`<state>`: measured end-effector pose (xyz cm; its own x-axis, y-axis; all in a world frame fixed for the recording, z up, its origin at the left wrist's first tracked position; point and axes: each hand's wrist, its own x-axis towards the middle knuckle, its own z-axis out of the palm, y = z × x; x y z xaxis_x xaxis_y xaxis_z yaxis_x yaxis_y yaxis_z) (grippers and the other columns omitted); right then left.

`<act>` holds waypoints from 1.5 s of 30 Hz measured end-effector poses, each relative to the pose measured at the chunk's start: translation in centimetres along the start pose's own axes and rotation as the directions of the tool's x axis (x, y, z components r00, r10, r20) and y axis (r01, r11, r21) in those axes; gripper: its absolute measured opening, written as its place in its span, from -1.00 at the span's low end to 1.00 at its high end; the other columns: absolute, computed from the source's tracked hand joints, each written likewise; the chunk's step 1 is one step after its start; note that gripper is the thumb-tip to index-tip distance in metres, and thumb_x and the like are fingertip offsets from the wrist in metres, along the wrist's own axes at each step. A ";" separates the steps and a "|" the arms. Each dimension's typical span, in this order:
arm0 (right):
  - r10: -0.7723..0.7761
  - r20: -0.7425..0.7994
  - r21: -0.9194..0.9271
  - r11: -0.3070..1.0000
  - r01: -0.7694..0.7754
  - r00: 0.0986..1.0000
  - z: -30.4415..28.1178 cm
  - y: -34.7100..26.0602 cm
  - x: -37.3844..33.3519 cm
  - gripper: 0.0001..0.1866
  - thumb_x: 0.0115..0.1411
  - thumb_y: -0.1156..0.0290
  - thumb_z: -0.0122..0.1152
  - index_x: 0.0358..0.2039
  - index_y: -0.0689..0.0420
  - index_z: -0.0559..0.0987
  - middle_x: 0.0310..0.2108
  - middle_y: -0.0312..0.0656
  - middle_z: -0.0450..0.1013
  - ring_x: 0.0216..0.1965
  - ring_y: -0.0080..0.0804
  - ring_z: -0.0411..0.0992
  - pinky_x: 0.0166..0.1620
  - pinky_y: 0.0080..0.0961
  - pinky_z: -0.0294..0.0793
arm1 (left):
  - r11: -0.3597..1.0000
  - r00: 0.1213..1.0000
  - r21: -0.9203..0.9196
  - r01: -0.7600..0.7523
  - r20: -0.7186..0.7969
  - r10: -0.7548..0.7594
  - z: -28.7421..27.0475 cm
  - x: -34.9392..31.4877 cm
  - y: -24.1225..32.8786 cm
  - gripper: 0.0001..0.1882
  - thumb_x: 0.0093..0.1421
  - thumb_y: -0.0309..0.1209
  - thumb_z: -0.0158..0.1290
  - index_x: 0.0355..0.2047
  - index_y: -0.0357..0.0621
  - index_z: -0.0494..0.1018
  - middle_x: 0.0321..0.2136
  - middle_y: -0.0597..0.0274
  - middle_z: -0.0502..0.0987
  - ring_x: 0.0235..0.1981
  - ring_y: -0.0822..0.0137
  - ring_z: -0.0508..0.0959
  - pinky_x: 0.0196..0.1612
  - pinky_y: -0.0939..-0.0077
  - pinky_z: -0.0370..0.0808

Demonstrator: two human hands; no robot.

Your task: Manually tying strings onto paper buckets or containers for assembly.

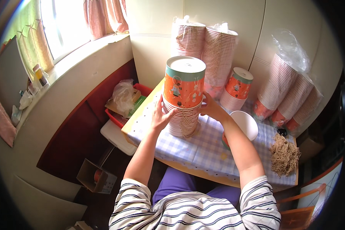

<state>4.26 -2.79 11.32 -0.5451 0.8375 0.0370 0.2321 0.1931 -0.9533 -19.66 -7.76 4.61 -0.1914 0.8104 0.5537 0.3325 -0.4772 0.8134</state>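
Observation:
A tall stack of upside-down paper buckets (pixel 186 86) stands in front of me on the table. The top one shows an orange side with small printed figures, a teal band and a white base; below it only pale rims show. My left hand (pixel 161 115) grips the stack from the left, with its thumb across the front. From the right, my right hand (pixel 211 108) grips it at about the same height. Some tan shredded strands (pixel 189 124) hang down the front of the rims. Behind my right forearm, a single bucket (pixel 244 124) lies with its white inside showing.
The table has a checked cloth (pixel 203 153). A shorter bucket stack (pixel 237 86) stands behind it, and plastic-wrapped stacks (pixel 220 53) line the wall. More wrapped stacks (pixel 276 84) lean at the right, near a tan shred heap (pixel 284 155). A red crate (pixel 142 89) sits left of the table.

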 end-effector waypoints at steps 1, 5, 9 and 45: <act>-0.002 -0.002 0.001 1.000 0.002 1.000 0.0 -0.3 -0.1 0.12 -0.18 0.21 0.48 0.28 0.09 -0.07 0.09 0.01 0.27 -0.14 -0.37 0.42 -0.27 -0.49 0.47 | 1.000 1.000 0.001 0.001 -0.001 -0.001 -0.1 0.0 0.0 0.10 -0.17 0.08 0.29 0.19 -0.39 0.03 0.12 -0.20 0.23 0.15 0.05 0.26 0.13 0.21 0.28; 0.010 0.002 0.011 1.000 -0.010 1.000 0.2 -1.0 -0.5 0.10 -0.14 0.20 0.45 0.29 0.07 -0.08 0.03 0.00 0.34 -0.16 -0.37 0.43 -0.26 -0.49 0.46 | 0.999 1.000 0.033 0.002 0.002 -0.002 -0.2 0.0 0.3 0.08 -0.19 0.05 0.31 0.19 -0.32 0.06 0.11 -0.17 0.22 0.15 0.04 0.26 0.12 0.21 0.30; -0.002 0.018 0.044 0.999 0.002 1.000 -0.4 0.1 -0.1 0.09 -0.11 0.21 0.44 0.30 0.05 -0.10 0.04 0.00 0.33 -0.15 -0.37 0.43 -0.25 -0.48 0.46 | 1.000 1.000 0.008 0.016 0.002 -0.016 0.1 0.0 1.1 0.07 -0.21 0.03 0.32 0.19 -0.30 0.08 0.09 -0.14 0.22 0.15 0.01 0.25 0.13 0.20 0.28; -0.820 -0.158 -0.687 0.491 0.535 0.550 1.5 -10.4 1.2 -0.75 -0.05 0.48 0.27 -0.33 0.23 0.46 -0.31 -0.09 0.46 -0.16 -0.05 0.36 -0.07 -0.25 0.35 | 0.990 0.995 0.126 -0.065 -0.069 0.074 0.8 -1.3 0.2 -0.05 -0.03 -0.06 0.22 0.20 -0.34 0.02 0.13 -0.16 0.18 0.19 -0.01 0.17 0.20 0.19 0.12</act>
<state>-0.02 -4.59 20.85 -0.3632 0.3831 0.8493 0.3755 0.8944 -0.2428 -18.63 -8.61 3.91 -0.2294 0.7478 0.6231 0.4578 -0.4821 0.7470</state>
